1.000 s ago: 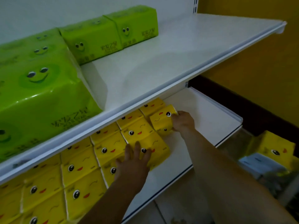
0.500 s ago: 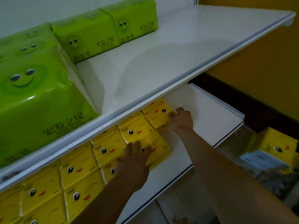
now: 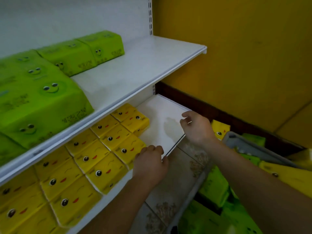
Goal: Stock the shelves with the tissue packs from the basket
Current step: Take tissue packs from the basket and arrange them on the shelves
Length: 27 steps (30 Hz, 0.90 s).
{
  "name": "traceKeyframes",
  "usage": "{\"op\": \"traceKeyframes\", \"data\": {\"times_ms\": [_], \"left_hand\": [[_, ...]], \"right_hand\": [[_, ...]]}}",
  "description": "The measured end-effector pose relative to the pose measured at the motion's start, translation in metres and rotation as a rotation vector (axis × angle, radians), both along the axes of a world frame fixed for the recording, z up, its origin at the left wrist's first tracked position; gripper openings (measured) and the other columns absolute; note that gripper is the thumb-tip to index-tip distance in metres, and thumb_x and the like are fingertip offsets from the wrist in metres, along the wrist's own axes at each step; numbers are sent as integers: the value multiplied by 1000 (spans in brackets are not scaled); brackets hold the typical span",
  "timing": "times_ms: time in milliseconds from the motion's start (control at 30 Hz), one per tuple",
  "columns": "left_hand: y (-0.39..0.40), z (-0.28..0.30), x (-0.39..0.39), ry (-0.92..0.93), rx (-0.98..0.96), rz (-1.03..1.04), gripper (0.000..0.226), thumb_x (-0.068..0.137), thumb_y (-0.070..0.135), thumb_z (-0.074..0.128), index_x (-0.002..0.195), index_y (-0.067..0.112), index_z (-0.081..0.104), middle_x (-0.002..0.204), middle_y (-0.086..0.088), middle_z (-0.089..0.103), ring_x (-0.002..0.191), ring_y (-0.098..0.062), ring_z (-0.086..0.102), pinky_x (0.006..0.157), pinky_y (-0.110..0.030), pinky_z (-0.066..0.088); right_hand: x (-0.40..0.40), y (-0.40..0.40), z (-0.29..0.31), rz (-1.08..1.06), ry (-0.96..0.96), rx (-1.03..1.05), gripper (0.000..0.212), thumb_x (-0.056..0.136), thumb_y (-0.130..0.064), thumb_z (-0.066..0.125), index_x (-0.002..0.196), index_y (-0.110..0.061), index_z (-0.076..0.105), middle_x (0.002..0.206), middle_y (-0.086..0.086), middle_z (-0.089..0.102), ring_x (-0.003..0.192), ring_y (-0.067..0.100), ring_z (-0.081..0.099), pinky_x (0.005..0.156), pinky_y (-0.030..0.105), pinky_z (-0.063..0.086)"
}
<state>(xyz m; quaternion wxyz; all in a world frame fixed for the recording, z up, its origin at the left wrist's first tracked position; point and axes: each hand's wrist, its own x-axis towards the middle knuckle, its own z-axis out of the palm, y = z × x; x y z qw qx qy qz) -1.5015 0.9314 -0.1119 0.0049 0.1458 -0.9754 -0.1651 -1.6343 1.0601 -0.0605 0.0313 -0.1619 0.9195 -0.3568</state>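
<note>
Two white shelves, yellow wall, tiled floor.

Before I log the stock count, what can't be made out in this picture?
- Yellow packs on the lower shelf: back rows hidden under the upper shelf; the left ones cut off.
- Basket: contents blurred, partly behind the right forearm.
- Green packs: print too blurred to read.

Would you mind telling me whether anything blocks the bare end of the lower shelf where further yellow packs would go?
Nothing visible does: the lower shelf is bare right of the yellow packs. Both hands hover empty above its front edge.
</note>
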Motion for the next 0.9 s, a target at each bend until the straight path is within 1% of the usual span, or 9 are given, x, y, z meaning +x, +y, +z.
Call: {"op": "traceKeyframes", "data": {"times_ms": [67, 133, 267, 433, 533, 633, 767, 833, 900], "left_hand": [[5, 0, 3, 38, 30, 9, 29, 94, 39, 48, 116, 24, 60, 114, -2, 63, 110, -23, 56, 85, -33, 47], [4, -2, 9, 67, 87, 37, 28, 94, 38, 50, 115, 23, 61, 112, -3, 64, 107, -24, 58, 83, -34, 49], [-1, -7, 25, 110, 136, 59, 27, 94, 40, 51, 109, 22, 64, 105, -1, 68, 99, -22, 63, 79, -35, 51], [-15, -3, 47, 74, 130, 98, 28, 96, 41, 48, 114, 24, 62, 111, 1, 67, 103, -19, 62, 81, -31, 50], [-25, 1, 55, 37, 131, 102, 32, 97, 42, 46, 120, 24, 59, 118, -1, 64, 109, -18, 60, 86, -30, 49], [-34, 0, 52, -31, 107, 104, 40, 98, 45, 44, 130, 23, 54, 128, -3, 58, 118, -21, 55, 95, -33, 47], [-54, -13, 32, -150, -18, 80, 53, 98, 51, 39, 142, 23, 42, 149, -5, 38, 136, -24, 37, 108, -38, 39], [-62, -23, 22, -213, -97, 58, 58, 98, 55, 36, 146, 24, 35, 157, -6, 25, 143, -27, 24, 113, -40, 33], [-72, -32, 13, -290, -135, 63, 63, 97, 57, 35, 150, 25, 27, 161, -8, 13, 148, -31, 11, 117, -45, 25]], "right_hand": [[13, 19, 7, 9, 3, 23, 32, 99, -28, 52, 128, -17, 57, 92, -1, 64, 77, 17, 57, 66, 25, 38], [27, 32, 10, 30, 12, 49, 31, 99, -27, 52, 127, -16, 58, 89, -1, 63, 73, 14, 53, 64, 23, 35], [51, 36, 11, 83, 14, 73, 29, 97, -26, 55, 123, -16, 62, 103, 5, 71, 94, 23, 63, 77, 28, 46], [64, 19, 11, 164, 10, 143, 31, 97, -28, 55, 126, -17, 60, 106, 3, 69, 96, 20, 64, 78, 23, 44], [61, -2, 8, 193, -25, 167, 35, 97, -31, 54, 129, -17, 56, 105, 3, 68, 96, 20, 63, 82, 27, 48], [45, -30, 2, 219, -1, 234, 40, 97, -34, 52, 134, -17, 53, 119, 7, 64, 108, 23, 61, 93, 32, 49], [15, -72, -23, 303, 56, 362, 49, 100, -33, 47, 144, -15, 40, 141, 13, 46, 126, 30, 49, 100, 39, 46], [-2, -92, -44, 391, 142, 485, 56, 98, -25, 48, 150, -14, 29, 156, 14, 26, 142, 32, 27, 108, 42, 38], [-17, -112, -64, 491, 246, 606, 69, 94, -17, 51, 154, -15, 18, 163, 12, 5, 149, 33, 7, 115, 45, 27]]}}
